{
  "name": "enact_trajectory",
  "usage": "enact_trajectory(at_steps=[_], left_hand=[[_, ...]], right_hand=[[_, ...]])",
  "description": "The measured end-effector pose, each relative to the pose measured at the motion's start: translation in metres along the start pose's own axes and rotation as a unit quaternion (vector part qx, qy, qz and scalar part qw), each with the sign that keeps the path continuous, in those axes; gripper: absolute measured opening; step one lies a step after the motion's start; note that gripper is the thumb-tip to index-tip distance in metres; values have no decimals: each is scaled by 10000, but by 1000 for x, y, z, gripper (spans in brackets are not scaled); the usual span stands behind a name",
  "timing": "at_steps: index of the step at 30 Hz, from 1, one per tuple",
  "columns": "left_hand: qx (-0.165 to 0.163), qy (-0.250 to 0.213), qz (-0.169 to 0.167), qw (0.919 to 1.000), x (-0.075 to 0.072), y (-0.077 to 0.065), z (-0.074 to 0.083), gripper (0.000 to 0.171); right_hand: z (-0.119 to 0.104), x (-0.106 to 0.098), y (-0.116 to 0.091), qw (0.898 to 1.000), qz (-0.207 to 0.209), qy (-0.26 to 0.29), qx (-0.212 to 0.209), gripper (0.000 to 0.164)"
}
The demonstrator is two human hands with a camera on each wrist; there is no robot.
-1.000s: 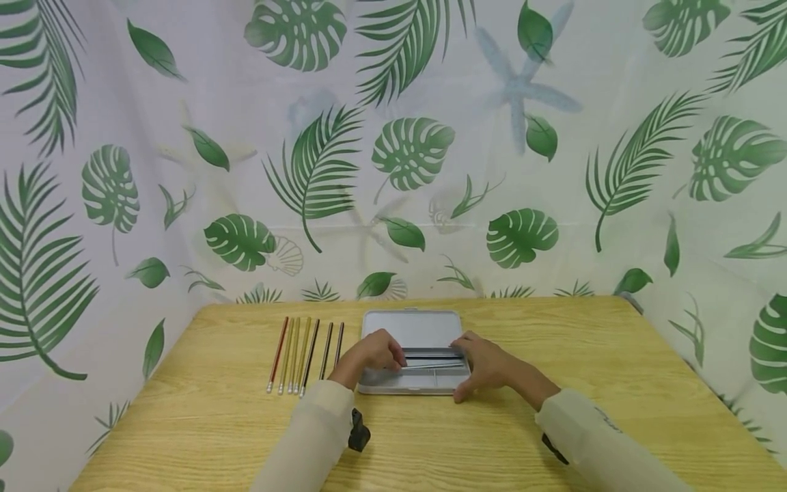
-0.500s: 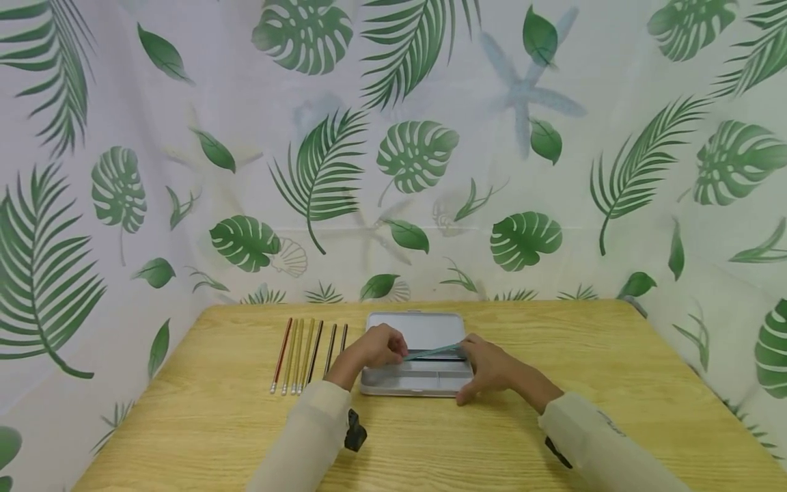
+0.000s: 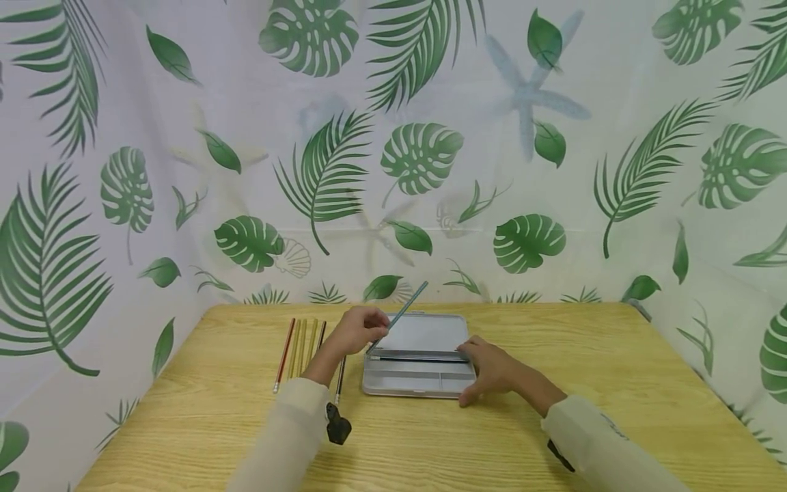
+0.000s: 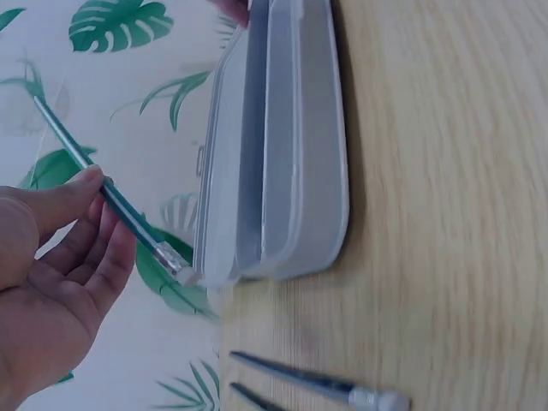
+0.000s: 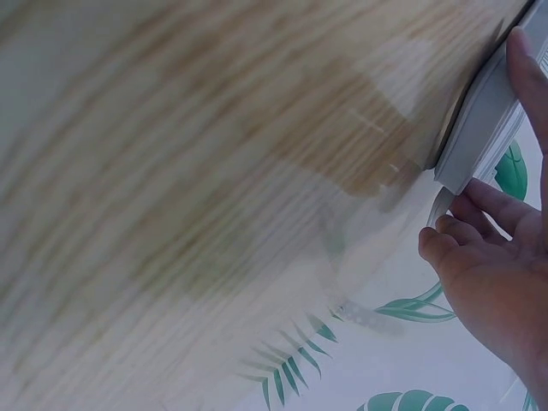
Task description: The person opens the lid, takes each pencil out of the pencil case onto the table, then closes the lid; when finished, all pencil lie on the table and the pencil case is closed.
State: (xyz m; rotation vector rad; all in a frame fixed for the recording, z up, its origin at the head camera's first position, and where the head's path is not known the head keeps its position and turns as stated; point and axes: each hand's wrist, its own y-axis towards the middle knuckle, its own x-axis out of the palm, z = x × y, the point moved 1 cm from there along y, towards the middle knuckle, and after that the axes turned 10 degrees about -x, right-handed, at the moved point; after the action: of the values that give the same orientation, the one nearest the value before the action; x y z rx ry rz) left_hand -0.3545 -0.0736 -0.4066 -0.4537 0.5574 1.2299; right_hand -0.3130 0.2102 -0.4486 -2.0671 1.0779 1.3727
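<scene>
My left hand [image 3: 356, 331] pinches a teal pencil [image 4: 130, 216] between thumb and fingers. In the head view the pencil slants up to the right over the case's lid [image 3: 424, 331]. Its white eraser end points down toward the case's left corner in the left wrist view. The grey pencil case [image 3: 393, 392] lies open on the table, lid folded back. My right hand [image 3: 492, 369] grips its right end, thumb at the front and fingers toward the back. A dark pencil [image 3: 424, 360] lies in the case's rear compartment.
Left of the case, a red pencil [image 3: 284, 355], several yellow pencils [image 3: 300, 348] and dark pencils [image 4: 295, 374] lie side by side, partly hidden by my left arm. The wooden table [image 3: 461, 444] backs onto a leaf-patterned cloth [image 3: 467, 239].
My left hand has lifted the teal pencil out of the case and moved it left and up, tilting it steeply. The pencil's right end has left my right hand, which stays on the case.
</scene>
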Motion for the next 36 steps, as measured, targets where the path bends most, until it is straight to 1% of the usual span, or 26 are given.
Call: enact_trajectory(at_steps=[2, 5, 8, 14, 18, 22, 27, 29, 31, 33, 34, 36], left_hand=[[-134, -174, 236, 9995, -7, -1, -5, 13], [-240, -364, 602, 9972, -18, -4, -13, 13], [-396, -599, 833, 9939, -29, -8, -22, 15], [-995, -1189, 1035, 9825, -53, -14, -42, 21], [-1231, -1308, 1170, 9768, -67, -17, -56, 23], [-1594, -1411, 1275, 9687, -80, -24, -69, 24], [-2283, -1467, 1248, 9544, -92, -32, -84, 28], [-2515, -1627, 1167, 9469, -95, -33, -91, 30], [-2690, -1883, 1072, 9385, -98, -35, -97, 33], [-2842, -2218, 994, 9274, -100, -35, -104, 37], [-2885, -2338, 975, 9234, -101, -36, -106, 39], [-2993, -2400, 995, 9181, -103, -37, -112, 40]], right_hand=[[-1, -1, 0, 10000, -16, -36, -24, 104], [-2, -2, -1, 10000, -12, -18, -9, 103], [-1, -3, -2, 10000, -4, -61, -53, 103], [-1, -3, -3, 10000, 3, 5, -67, 103], [0, -2, -3, 10000, 30, 8, -78, 102], [0, -2, -3, 10000, 39, 11, -58, 102], [0, -1, -2, 10000, 28, 19, -59, 101], [-1, -1, -2, 10000, 4, 58, -37, 101], [-1, -1, -2, 10000, -22, 85, -11, 101], [-1, -1, -1, 9999, -41, 115, 4, 101], [-2, -1, -1, 9999, -52, 128, 14, 101], [-1, -1, -1, 9999, -60, 121, 24, 101]])
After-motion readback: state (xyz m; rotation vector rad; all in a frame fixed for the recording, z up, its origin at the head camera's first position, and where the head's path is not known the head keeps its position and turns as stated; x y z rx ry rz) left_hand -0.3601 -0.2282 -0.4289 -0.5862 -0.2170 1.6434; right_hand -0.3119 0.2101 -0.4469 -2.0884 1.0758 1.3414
